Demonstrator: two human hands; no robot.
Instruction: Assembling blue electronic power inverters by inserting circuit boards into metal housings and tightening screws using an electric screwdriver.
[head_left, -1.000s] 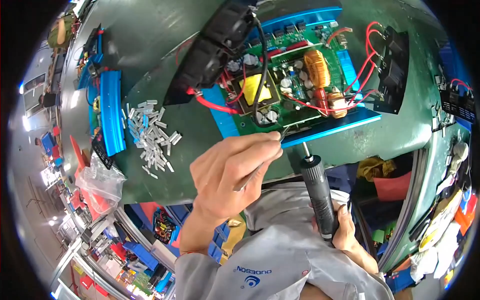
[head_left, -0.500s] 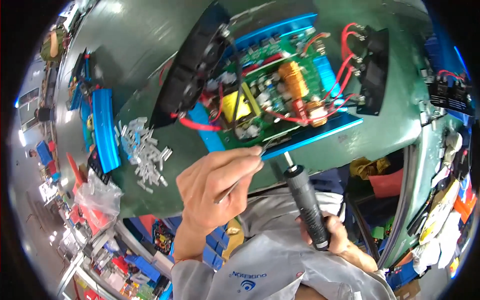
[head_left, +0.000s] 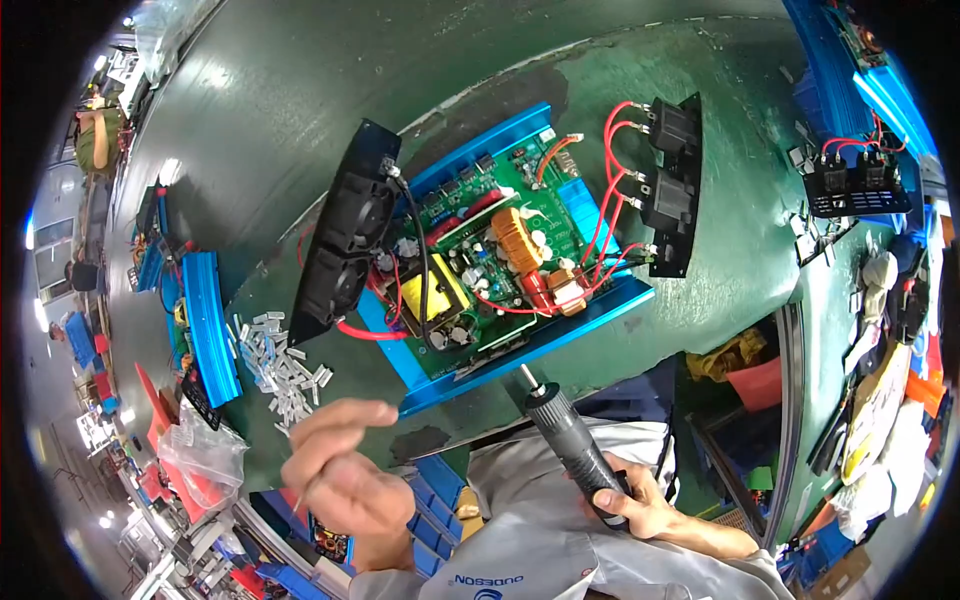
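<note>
My right hand (head_left: 640, 500) is wrapped round a black electric screwdriver (head_left: 575, 445), whose bit points up and away at the near edge of the workpiece. My left hand (head_left: 350, 480), smeared by motion, is held low over the table's near edge, left of the screwdriver. Its fingers are bent round a thin metal tool, apparently tweezers, of which little shows. Ahead of both hands lies an opened blue metal housing (head_left: 540, 345) with a green circuit board (head_left: 470, 230) in it. A black fan panel (head_left: 345, 235) leans at its left, and a black socket panel (head_left: 675, 185) stands at its right on red wires.
Many small silvery clips or tubes (head_left: 280, 370) are heaped left of the housing. Beyond them stands another blue housing (head_left: 212, 325), with a clear plastic bag (head_left: 205, 455) near the edge. More blue cases and a black socket panel (head_left: 855, 190) are at the far right.
My left hand has drawn back from the housing, down and to the left. The screwdriver and right hand sit slightly further left. The housing and its panels appear lower and further left as the view shifts.
</note>
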